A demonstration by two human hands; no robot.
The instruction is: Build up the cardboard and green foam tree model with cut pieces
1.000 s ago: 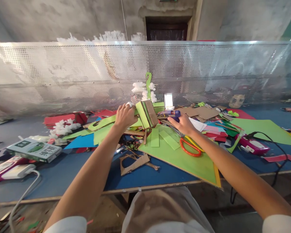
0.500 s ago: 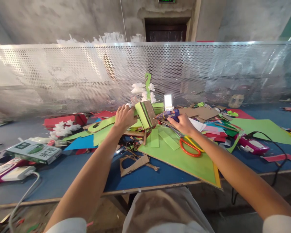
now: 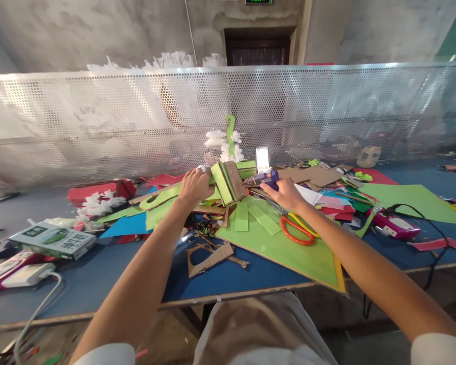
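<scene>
My left hand (image 3: 196,185) is closed on the left part of a green and brown cardboard piece (image 3: 230,182), held tilted above the table. In my right hand (image 3: 285,192) is a dark blue glue gun (image 3: 264,179), its nozzle pointing left at the brown face of the piece. Whether the nozzle touches it I cannot tell. Below lie green strips (image 3: 242,217) on a large green sheet (image 3: 281,251). Scissors with red-orange handles (image 3: 297,231) rest under my right forearm.
A perforated metal screen (image 3: 137,121) stands behind the blue table (image 3: 228,281). A green box (image 3: 53,239) and a white adapter (image 3: 28,275) lie left. Right are a magenta power strip (image 3: 395,225) and black cable. Cardboard scraps (image 3: 211,259) lie near the front edge.
The view has shifted very slightly. The glue gun and the cardboard piece stay almost where they were, with both hands keeping their holds.
</scene>
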